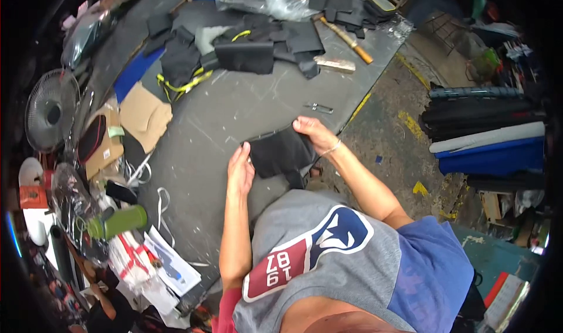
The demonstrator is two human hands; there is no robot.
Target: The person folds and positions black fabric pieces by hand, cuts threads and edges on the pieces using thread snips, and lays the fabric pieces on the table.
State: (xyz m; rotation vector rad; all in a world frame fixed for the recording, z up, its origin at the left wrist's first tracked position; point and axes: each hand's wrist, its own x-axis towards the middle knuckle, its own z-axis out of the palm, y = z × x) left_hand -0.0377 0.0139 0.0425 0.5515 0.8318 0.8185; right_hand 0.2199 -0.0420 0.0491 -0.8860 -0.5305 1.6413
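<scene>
A black fabric piece [281, 152] is stretched between my two hands over the near edge of the dark table [199, 122]. My left hand [239, 167] pinches its left edge, and my right hand [315, 135] grips the upper right corner. A narrow black flap hangs from the lower right of the piece. Just beyond my right hand, small metal snips [318, 108] lie on the tabletop.
Black fabric pieces [243, 57], yellow trim and a wooden-handled tool [352, 43] lie at the table's far side. Cardboard [145, 117], a green bottle [117, 222] and a fan [53, 111] are at left. Fabric rolls [487, 135] stand at right. Another person's arm [104, 302] shows at lower left.
</scene>
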